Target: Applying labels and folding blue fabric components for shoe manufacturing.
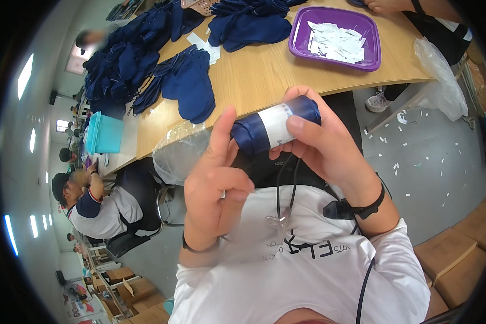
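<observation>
A tight roll of shiny navy fabric (pixel 252 133) with a white paper band (pixel 276 126) around its middle is held up before my chest, above the near table edge. My right hand (pixel 329 137) grips its right part, thumb pressed on the band and fingers behind. Close by the roll's left end is my left hand (pixel 213 186), one finger stretched upward and the thumb apart from the roll. Whether a fingertip behind the roll's end touches it, I cannot tell. Flat navy fabric pieces (pixel 186 83) lie stacked on the table beyond.
A purple basin (pixel 371 62) of white paper strips stands on the wooden table (pixel 254 70). Navy piles (pixel 124 70) and a turquoise bin (pixel 105 134) are at left. A clear plastic bag (pixel 181 154) hangs at the table edge. Another person (pixel 105 210) sits left; cardboard boxes (pixel 459 259) stand right.
</observation>
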A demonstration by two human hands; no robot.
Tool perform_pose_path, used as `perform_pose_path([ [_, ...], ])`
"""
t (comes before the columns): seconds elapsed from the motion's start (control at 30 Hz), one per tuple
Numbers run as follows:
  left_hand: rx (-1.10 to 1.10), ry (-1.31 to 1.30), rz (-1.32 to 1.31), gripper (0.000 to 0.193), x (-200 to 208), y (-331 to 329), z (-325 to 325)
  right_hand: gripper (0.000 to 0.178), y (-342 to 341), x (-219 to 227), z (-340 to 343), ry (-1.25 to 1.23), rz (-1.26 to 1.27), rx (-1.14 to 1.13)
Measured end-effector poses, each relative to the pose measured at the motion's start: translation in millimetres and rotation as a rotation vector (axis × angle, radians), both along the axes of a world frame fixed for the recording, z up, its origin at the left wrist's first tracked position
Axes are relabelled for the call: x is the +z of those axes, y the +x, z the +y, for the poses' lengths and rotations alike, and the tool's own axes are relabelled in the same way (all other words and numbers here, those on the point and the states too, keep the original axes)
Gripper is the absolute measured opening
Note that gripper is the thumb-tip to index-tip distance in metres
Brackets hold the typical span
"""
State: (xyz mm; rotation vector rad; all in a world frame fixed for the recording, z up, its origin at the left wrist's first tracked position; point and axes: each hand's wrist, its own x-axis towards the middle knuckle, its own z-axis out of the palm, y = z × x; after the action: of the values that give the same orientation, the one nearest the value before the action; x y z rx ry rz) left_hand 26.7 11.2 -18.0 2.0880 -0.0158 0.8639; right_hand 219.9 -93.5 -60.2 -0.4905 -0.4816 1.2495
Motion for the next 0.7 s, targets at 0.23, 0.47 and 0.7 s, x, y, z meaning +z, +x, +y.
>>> perform_pose_path([
  [0.23,0.116,0.134,0.07,0.009,3,-7,-4,0.046,1,-5,-2,0.048,-0.13,-0.027],
  [0.47,0.154,0.161,0.076,0.022,3,-7,-5,0.044,-5,5,-10,0.053,-0.265,0.07],
  [0.7,0.056,0.148,0.209,0.04,12,-3,5,0.049,14,4,-4,-0.131,-0.301,0.052],
])
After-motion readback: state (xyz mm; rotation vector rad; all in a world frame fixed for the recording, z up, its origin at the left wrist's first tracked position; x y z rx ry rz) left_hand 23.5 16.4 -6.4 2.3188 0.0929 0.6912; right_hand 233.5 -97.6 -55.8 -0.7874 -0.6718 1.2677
